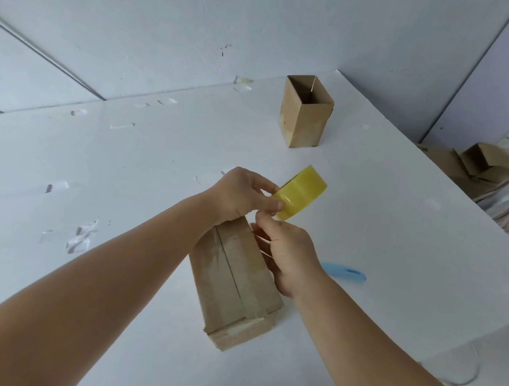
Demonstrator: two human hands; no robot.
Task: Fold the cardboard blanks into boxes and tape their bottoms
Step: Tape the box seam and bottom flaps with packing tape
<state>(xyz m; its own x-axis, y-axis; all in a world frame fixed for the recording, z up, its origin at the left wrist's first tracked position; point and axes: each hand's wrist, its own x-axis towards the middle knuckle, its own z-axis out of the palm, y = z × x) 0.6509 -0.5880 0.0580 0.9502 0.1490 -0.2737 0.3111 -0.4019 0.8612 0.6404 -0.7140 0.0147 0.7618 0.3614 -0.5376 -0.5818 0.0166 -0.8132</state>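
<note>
Nearest lay the cardboard box (233,285) on the white table (396,234), bottom flaps up, its long axis running from near to far, the seam along it. Just right of its far end, the right hand (291,256) had its fingertips pinched at the lower edge of the yellow tape roll (300,196), probably on the loose end. The left hand (241,194), above the box's far end, gripped the roll itself. So the seam lay directly nearward of both hands. Farther off stood a finished box (305,114), open upward.
</note>
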